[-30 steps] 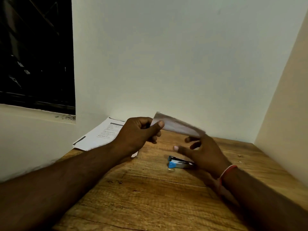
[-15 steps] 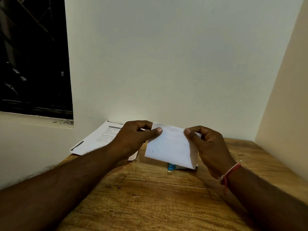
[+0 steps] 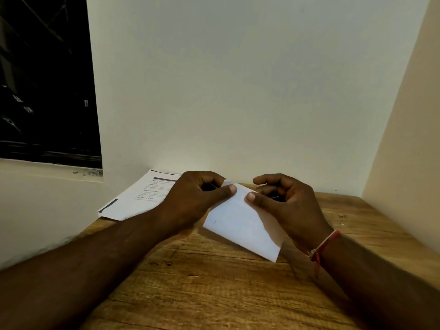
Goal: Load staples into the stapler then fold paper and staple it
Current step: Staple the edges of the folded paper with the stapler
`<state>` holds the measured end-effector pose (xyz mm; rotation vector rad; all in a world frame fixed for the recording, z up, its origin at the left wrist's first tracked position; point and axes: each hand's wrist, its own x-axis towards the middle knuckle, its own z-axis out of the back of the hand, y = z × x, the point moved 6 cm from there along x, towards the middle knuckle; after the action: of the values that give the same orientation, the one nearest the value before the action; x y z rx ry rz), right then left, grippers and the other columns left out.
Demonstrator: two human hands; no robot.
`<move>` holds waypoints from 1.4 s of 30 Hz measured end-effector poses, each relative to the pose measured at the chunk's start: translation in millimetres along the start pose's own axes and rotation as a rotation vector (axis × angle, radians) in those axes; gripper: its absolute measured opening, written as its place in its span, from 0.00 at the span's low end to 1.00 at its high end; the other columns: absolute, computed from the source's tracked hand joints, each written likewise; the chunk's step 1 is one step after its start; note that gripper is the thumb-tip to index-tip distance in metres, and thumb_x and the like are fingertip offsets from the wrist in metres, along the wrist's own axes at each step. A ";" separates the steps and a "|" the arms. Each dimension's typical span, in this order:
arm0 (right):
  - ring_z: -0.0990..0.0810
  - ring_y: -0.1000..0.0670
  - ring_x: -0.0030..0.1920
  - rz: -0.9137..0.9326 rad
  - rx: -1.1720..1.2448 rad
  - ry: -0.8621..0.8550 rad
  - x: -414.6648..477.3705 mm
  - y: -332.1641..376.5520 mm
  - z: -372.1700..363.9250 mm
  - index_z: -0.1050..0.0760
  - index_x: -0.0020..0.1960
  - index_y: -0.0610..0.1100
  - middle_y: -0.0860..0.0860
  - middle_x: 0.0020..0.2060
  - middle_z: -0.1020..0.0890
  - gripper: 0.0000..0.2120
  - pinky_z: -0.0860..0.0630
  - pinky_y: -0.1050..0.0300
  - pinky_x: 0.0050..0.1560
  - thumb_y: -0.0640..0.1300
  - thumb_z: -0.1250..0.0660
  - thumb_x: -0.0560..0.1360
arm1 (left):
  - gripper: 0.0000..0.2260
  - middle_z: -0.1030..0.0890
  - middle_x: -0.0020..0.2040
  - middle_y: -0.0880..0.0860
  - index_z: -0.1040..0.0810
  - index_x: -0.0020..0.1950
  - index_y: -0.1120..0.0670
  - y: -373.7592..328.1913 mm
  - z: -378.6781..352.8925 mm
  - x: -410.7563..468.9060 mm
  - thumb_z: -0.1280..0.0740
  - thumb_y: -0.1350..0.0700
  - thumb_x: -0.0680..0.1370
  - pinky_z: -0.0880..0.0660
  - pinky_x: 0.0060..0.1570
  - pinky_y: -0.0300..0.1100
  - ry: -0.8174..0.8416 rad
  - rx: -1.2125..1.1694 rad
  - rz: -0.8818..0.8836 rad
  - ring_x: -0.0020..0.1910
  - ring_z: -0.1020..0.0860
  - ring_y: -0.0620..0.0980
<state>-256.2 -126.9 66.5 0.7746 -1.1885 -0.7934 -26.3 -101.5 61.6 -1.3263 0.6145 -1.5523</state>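
Observation:
A small folded white paper (image 3: 240,226) is held up over the wooden table (image 3: 214,287), tilted with its lower corner toward me. My left hand (image 3: 197,198) pinches its top left corner between thumb and fingers. My right hand (image 3: 285,206) pinches the top edge beside it, thumb on the near face. A short dark mark shows near the paper's left edge. The stapler is hidden behind the paper and my hands.
Printed sheets (image 3: 140,196) lie at the table's back left corner against the wall. White walls close in the table at the back and right. A dark window (image 3: 45,79) is at the upper left. My right wrist wears a red thread band (image 3: 321,248).
My right hand came up from near the stapler and took hold of the paper. Both hands turned the paper to face me and tilted it, so it now covers the blue stapler.

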 end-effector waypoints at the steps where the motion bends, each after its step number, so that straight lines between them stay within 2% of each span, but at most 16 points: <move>1: 0.10 0.52 0.47 0.007 -0.038 0.007 -1.1 2.4 -1.0 0.14 0.58 0.54 0.52 0.44 0.09 0.18 0.13 0.48 0.49 0.46 0.15 0.70 | 0.06 0.08 0.49 0.49 0.09 0.50 0.50 -1.6 -2.3 -1.5 0.21 0.48 0.81 0.13 0.53 0.52 0.010 0.020 -0.013 0.49 0.09 0.49; 5: 0.11 0.55 0.47 0.045 -0.110 0.017 -2.5 8.1 -0.7 0.15 0.60 0.58 0.54 0.43 0.09 0.20 0.13 0.51 0.49 0.47 0.15 0.70 | 0.05 0.08 0.49 0.48 0.09 0.52 0.48 -3.8 -1.7 -2.5 0.21 0.48 0.81 0.12 0.53 0.52 -0.002 0.016 -0.033 0.49 0.09 0.48; 11: 0.10 0.54 0.49 0.021 0.076 0.008 1.8 5.0 3.8 0.14 0.63 0.54 0.50 0.45 0.08 0.19 0.16 0.60 0.47 0.41 0.18 0.75 | 0.04 0.08 0.49 0.56 0.09 0.51 0.54 4.6 2.6 0.4 0.21 0.54 0.81 0.14 0.58 0.56 -0.073 -0.159 -0.018 0.53 0.09 0.59; 13: 0.10 0.51 0.49 0.009 0.106 -0.031 5.7 2.3 9.5 0.15 0.63 0.54 0.49 0.46 0.08 0.20 0.15 0.58 0.48 0.40 0.18 0.74 | 0.04 0.08 0.50 0.56 0.09 0.51 0.55 7.1 8.7 3.4 0.21 0.55 0.81 0.14 0.59 0.55 -0.122 -0.196 -0.012 0.53 0.09 0.57; 15: 0.10 0.50 0.48 -0.001 0.158 -0.066 10.1 -1.2 15.0 0.15 0.63 0.52 0.47 0.45 0.09 0.20 0.15 0.55 0.50 0.38 0.19 0.74 | 0.03 0.08 0.50 0.55 0.09 0.51 0.54 8.4 15.5 5.9 0.21 0.55 0.81 0.14 0.55 0.50 -0.165 -0.224 -0.004 0.50 0.09 0.53; 18: 0.13 0.48 0.44 0.002 0.205 -0.095 14.8 -5.9 19.0 0.14 0.63 0.50 0.39 0.41 0.12 0.20 0.15 0.51 0.51 0.36 0.19 0.74 | 0.04 0.08 0.51 0.55 0.09 0.54 0.55 9.1 19.5 7.7 0.22 0.55 0.82 0.16 0.51 0.44 -0.187 -0.245 0.005 0.50 0.09 0.51; 20: 0.14 0.43 0.44 -0.002 0.223 -0.117 16.3 -9.7 20.8 0.14 0.63 0.50 0.36 0.44 0.12 0.19 0.14 0.46 0.53 0.37 0.19 0.74 | 0.06 0.08 0.53 0.54 0.09 0.56 0.55 11.5 21.1 8.8 0.23 0.55 0.83 0.15 0.53 0.47 -0.207 -0.265 -0.003 0.53 0.09 0.54; 22: 0.12 0.39 0.49 -0.024 0.242 -0.120 16.4 -13.3 20.5 0.14 0.63 0.49 0.39 0.46 0.10 0.18 0.14 0.45 0.55 0.37 0.20 0.75 | 0.06 0.08 0.54 0.55 0.09 0.57 0.55 14.0 23.2 9.0 0.23 0.55 0.83 0.14 0.57 0.54 -0.239 -0.292 -0.009 0.56 0.10 0.59; 24: 0.12 0.38 0.53 -0.043 0.248 -0.096 15.2 -15.9 16.2 0.14 0.62 0.46 0.40 0.47 0.09 0.17 0.12 0.48 0.53 0.36 0.20 0.75 | 0.06 0.08 0.55 0.54 0.09 0.57 0.55 16.7 26.3 10.1 0.23 0.54 0.83 0.16 0.63 0.60 -0.275 -0.267 -0.015 0.59 0.11 0.61; 26: 0.11 0.39 0.53 -0.044 0.254 -0.092 13.5 -16.3 12.6 0.14 0.61 0.42 0.43 0.47 0.09 0.16 0.13 0.55 0.47 0.35 0.20 0.74 | 0.05 0.08 0.54 0.53 0.10 0.57 0.53 16.8 27.7 11.0 0.22 0.55 0.83 0.16 0.65 0.62 -0.284 -0.230 -0.034 0.58 0.11 0.57; 28: 0.10 0.42 0.52 -0.003 0.227 -0.117 11.7 -11.1 13.3 0.14 0.61 0.42 0.45 0.46 0.08 0.17 0.13 0.57 0.48 0.34 0.20 0.74 | 0.09 0.09 0.58 0.48 0.12 0.61 0.50 9.1 27.3 9.7 0.21 0.57 0.82 0.16 0.66 0.59 -0.275 -0.090 -0.133 0.59 0.11 0.50; 30: 0.09 0.50 0.50 0.104 0.069 -0.147 9.8 0.1 17.3 0.16 0.64 0.49 0.50 0.43 0.08 0.20 0.14 0.56 0.53 0.37 0.19 0.74 | 0.19 0.14 0.66 0.43 0.16 0.69 0.46 -4.2 25.7 4.3 0.19 0.56 0.79 0.20 0.70 0.47 -0.298 0.180 -0.312 0.66 0.16 0.44; 32: 0.11 0.57 0.50 0.228 -0.135 -0.172 5.4 12.7 18.6 0.19 0.68 0.54 0.55 0.42 0.09 0.25 0.18 0.66 0.54 0.42 0.18 0.74 | 0.23 0.17 0.69 0.44 0.16 0.71 0.46 -23.0 21.7 -5.6 0.17 0.55 0.77 0.24 0.70 0.41 -0.344 0.343 -0.511 0.71 0.19 0.46; 34: 0.12 0.61 0.50 0.346 -0.259 -0.173 -0.4 22.8 13.7 0.22 0.73 0.53 0.58 0.42 0.10 0.30 0.22 0.74 0.54 0.44 0.17 0.73 | 0.19 0.15 0.66 0.48 0.13 0.67 0.50 -41.2 13.7 -17.9 0.16 0.56 0.78 0.23 0.69 0.45 -0.353 0.398 -0.705 0.69 0.18 0.50; 36: 0.12 0.62 0.50 0.445 -0.333 -0.140 -6.7 28.8 5.1 0.24 0.77 0.52 0.59 0.44 0.10 0.34 0.23 0.74 0.56 0.46 0.17 0.74 | 0.15 0.13 0.62 0.51 0.10 0.64 0.53 -53.8 3.8 -29.4 0.16 0.57 0.78 0.21 0.65 0.48 -0.332 0.415 -0.840 0.64 0.16 0.53; 42: 0.12 0.61 0.50 0.560 -0.360 -0.076 -13.9 32.9 -6.2 0.25 0.78 0.49 0.60 0.46 0.11 0.35 0.18 0.67 0.57 0.46 0.17 0.74 | 0.12 0.11 0.57 0.51 0.08 0.60 0.56 -53.8 -7.5 -35.0 0.17 0.60 0.78 0.18 0.56 0.52 -0.259 0.397 -0.896 0.58 0.14 0.51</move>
<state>-248.8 -97.6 86.6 0.0995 -1.2053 -0.5442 -53.8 -50.0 89.3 -1.5281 -0.5194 -1.9937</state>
